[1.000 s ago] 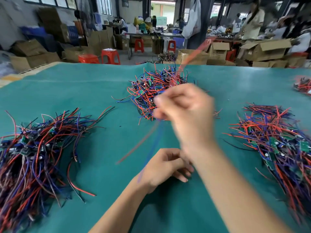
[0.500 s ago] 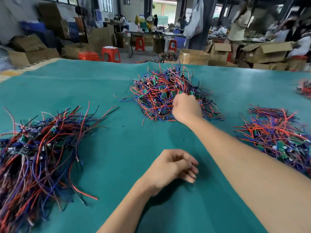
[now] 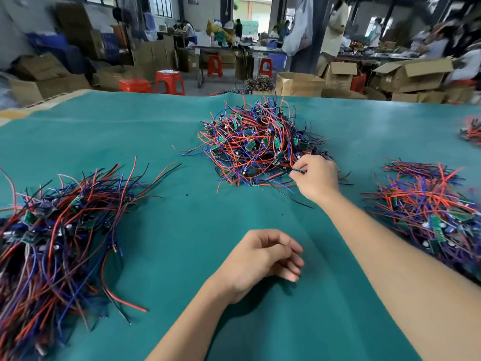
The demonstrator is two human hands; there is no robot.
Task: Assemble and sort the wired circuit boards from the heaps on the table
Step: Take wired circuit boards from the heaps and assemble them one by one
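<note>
A small wired circuit board [image 3: 299, 170] sits pinched between the thumb and fingertips of the right hand [image 3: 316, 179], at the near right edge of the middle heap [image 3: 256, 142], its wires still tangled in with the rest. Half a second ago that hand lay fist-like on the heap's near side; a second ago it was up in the air, pulling wires taut (a finished piece, by the look of it). So one cycle appears to be closed and the next is starting: the hand has gone back to the unsorted pile and picked out a fresh piece, not yet lifted free.

The left hand [image 3: 263, 259] rests on the green table cloth [image 3: 182, 256] near the body, fingers loosely curled and holding nothing, much as it was before; it probably waits to take the wire ends.

To the left lies a heap of long straightened wires [image 3: 59, 217], to the right another heap with green boards [image 3: 429, 212], both well apart from the hands. Beyond the table stand cardboard boxes [image 3: 411, 74] and red stools [image 3: 170, 82].
</note>
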